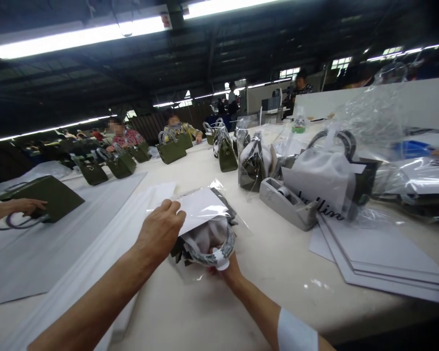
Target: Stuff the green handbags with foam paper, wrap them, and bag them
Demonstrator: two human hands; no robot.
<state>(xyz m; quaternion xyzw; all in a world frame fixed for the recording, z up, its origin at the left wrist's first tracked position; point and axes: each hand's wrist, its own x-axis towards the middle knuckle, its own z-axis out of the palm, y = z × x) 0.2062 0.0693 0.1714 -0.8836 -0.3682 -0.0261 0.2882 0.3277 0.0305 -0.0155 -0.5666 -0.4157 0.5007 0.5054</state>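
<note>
In front of me a dark green handbag [178, 247] lies tipped over in a clear plastic bag [219, 184]. White stuffing [208, 234] shows at its opening, a white card [201, 207] covers its upper side, and its wrapped handles [229, 243] point toward me. My left hand [163, 226] has its fingers curled over the left edge of the card and plastic. From below, my right hand [229, 267] grips by the handles; most of its fingers are hidden behind them.
A grey tape dispenser [287, 204] stands to the right, by a wrapped handbag [325, 180] and white boards [388, 248]. More green handbags [171, 148] line the far side. At left, a co-worker's hand [27, 207] touches a green handbag [64, 197]. Other people sit beyond.
</note>
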